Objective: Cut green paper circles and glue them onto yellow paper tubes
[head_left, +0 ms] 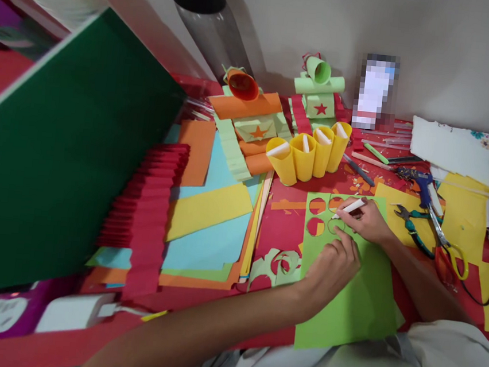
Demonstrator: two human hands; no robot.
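A sheet of light green paper [340, 308] lies in front of me, with several round holes cut near its far edge. My right hand [368, 221] grips a slim white pen [353, 205], its tip at the outline of a circle [336, 226] on the sheet. My left hand [335, 262] rests on the same paper, index finger stretched to that circle and the other fingers loosely bent. Whether a loose disc lies under this fingertip I cannot make out. Pale green paper scraps [277, 267] with round cutouts lie left of the sheet.
Yellow paper tubes [303, 157] stand beyond the sheet, before two paper figures [256, 130]. Pliers [417, 226], scissors [448, 243] and a blue glue gun [421, 183] lie right. Coloured sheets [210, 220], red pleated paper [150, 215] and a green board [65, 160] occupy the left.
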